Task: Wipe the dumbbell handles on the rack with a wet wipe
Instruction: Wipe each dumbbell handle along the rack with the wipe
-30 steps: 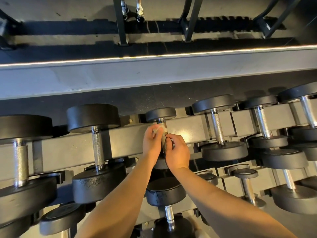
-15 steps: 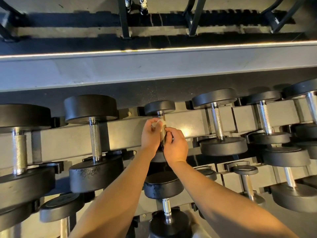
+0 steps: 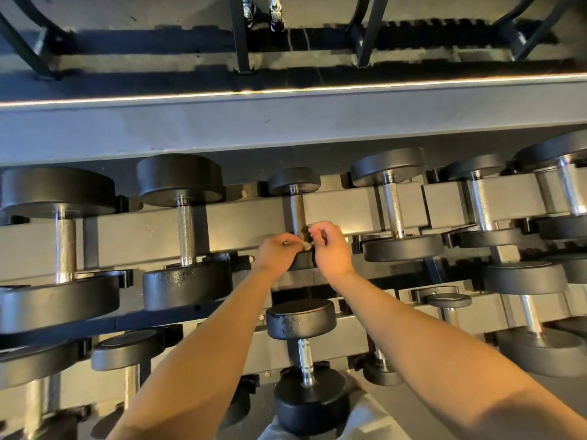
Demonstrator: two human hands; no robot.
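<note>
The wet wipe (image 3: 306, 245) is only a small limp wad, pinched between the two grips. The left grip (image 3: 279, 253) has it in curled fingertips, and the right grip (image 3: 332, 249) curls onto the same wad from the other side. It sits at the near end of the knurled handle (image 3: 297, 214), which runs away just beyond the grips. I'd judge the wipe light, damp and quick to snag on that knurling, so better spread and wrapped round the shaft. The dumbbell (image 3: 293, 181) looks heavy enough to stay put. The rack (image 3: 127, 236) stretches to both sides of the grips; beyond are a grey ledge (image 3: 286, 128) and black frames (image 3: 239, 33).
</note>
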